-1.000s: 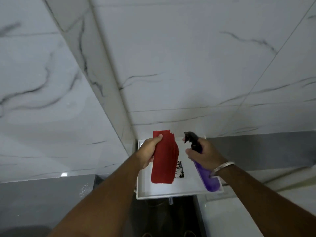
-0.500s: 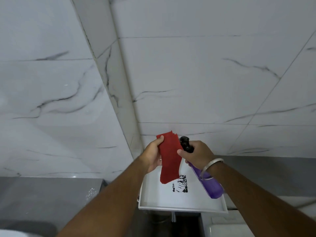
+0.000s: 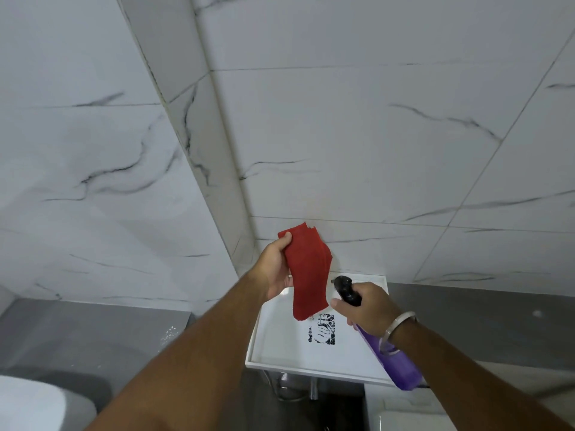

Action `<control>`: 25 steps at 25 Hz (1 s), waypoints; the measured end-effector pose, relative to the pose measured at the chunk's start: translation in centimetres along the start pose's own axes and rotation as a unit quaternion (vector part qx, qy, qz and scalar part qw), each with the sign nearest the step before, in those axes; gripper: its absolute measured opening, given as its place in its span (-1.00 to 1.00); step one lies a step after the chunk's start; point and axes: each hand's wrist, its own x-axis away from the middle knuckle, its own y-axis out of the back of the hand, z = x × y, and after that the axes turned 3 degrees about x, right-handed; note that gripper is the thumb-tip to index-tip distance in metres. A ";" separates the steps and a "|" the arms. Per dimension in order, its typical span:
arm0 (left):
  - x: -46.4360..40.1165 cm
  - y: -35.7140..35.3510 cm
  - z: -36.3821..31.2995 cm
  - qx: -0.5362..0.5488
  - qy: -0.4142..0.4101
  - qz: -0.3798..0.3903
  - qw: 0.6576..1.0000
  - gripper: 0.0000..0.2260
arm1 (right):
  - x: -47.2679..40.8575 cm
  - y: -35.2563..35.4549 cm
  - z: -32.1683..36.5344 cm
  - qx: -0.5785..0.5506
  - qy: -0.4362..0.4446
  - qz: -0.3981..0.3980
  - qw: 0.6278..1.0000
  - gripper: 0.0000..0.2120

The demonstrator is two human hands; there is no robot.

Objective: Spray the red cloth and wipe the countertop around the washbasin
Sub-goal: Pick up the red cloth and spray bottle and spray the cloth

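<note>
My left hand [image 3: 273, 269] holds a folded red cloth [image 3: 308, 272] upright by its top left edge, so the cloth hangs down in front of the wall. My right hand [image 3: 368, 309] grips a purple spray bottle [image 3: 401, 362] around its neck. The bottle's black nozzle [image 3: 343, 286] points left at the cloth from a short distance. Both hands are above a white tray [image 3: 280, 346] with a black printed mark on its floor. The washbasin and the countertop are mostly out of view.
White marble-look wall tiles [image 3: 357, 144] fill the background, with a corner column [image 3: 199, 135] running down to the tray. A grey band [image 3: 485, 325] runs along the wall's base. A white toilet edge [image 3: 34, 402] shows at bottom left, and a white ledge [image 3: 401, 412] lies under my right arm.
The view has tilted and both hands sit higher against the wall. My right hand with the bottle has drawn back to the right, opening a gap between the nozzle and the cloth.
</note>
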 end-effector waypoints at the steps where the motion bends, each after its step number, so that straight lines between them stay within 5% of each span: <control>1: 0.1 -0.2 0.0 0.008 -0.003 -0.004 1.000 -0.56 | 0.5 0.1 -0.7 -0.010 -0.005 0.012 1.000 -0.73; 5: 0.5 -0.8 0.1 0.025 -0.015 -0.005 1.000 -0.56 | 2.3 -0.1 -2.5 0.011 -0.033 0.058 0.998 -0.69; 14: 2.6 -1.8 1.6 0.004 -0.029 -0.033 0.999 -0.52 | -0.7 2.5 3.3 -0.041 0.062 -0.001 0.997 -0.74; 23: 4.8 -0.9 1.2 0.052 -0.068 -0.086 0.993 -0.57 | 1.0 -0.6 -0.5 0.024 0.029 0.145 0.989 -0.68; 25: 5.3 -0.3 1.1 0.058 -0.070 -0.083 0.992 -0.57 | 0.8 -1.1 -1.5 0.030 0.020 0.070 0.997 -0.63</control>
